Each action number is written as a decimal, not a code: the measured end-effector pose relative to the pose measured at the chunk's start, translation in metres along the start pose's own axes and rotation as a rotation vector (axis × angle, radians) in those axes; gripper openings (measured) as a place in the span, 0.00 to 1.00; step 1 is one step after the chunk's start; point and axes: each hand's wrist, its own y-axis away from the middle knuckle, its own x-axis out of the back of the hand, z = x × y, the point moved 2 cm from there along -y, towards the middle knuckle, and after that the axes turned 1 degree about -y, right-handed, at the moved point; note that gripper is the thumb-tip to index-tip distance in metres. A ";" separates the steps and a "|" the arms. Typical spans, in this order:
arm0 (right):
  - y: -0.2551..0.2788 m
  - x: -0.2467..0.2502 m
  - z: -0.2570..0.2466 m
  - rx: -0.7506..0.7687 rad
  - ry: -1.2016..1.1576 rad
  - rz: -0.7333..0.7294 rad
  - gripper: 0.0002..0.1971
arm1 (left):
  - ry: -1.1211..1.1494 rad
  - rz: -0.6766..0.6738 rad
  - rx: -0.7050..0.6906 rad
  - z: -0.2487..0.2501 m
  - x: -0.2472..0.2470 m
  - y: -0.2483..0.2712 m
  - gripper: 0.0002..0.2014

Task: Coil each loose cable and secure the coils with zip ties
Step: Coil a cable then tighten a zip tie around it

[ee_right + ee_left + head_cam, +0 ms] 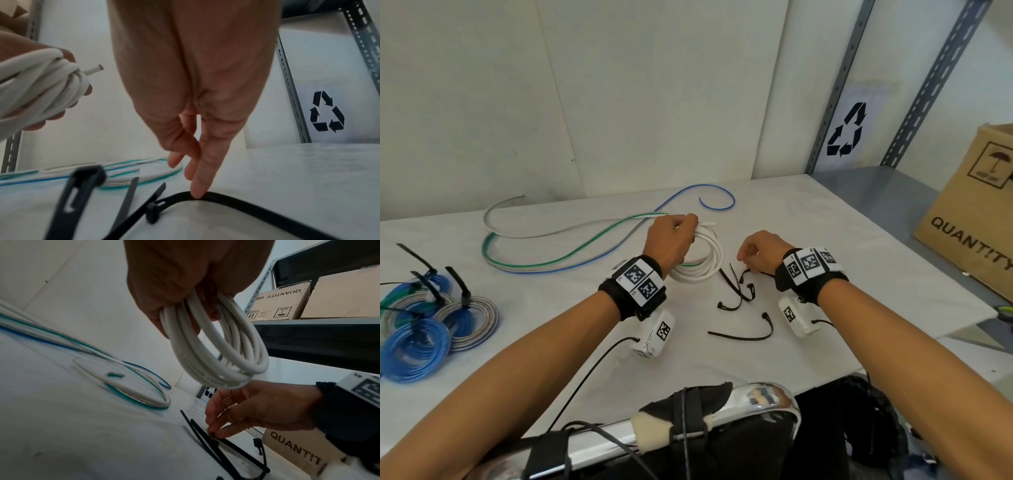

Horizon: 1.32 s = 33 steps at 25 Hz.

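My left hand (686,224) grips a coil of thick white cable (709,267) and holds it just above the white table (825,240); one cut end sticks out past the fingers (93,69). In the left wrist view the white coil (226,353) hangs from my curled fingers. To its right, my right hand (745,268) reaches down onto a cluster of black zip ties (739,294). Its straight fingertips (198,194) touch one curved zip tie (242,203) that lies flat on the table.
Loose blue, green and white cables (571,253) snake across the back of the table. Several tied coils (424,329) lie at the left edge. One zip tie (750,337) lies apart, nearer me. A cardboard box (969,212) stands on the metal shelf at right.
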 end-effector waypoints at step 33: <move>-0.040 -0.067 -0.234 0.618 -0.914 0.126 0.10 | 0.202 0.685 0.020 -0.042 0.146 -0.046 0.12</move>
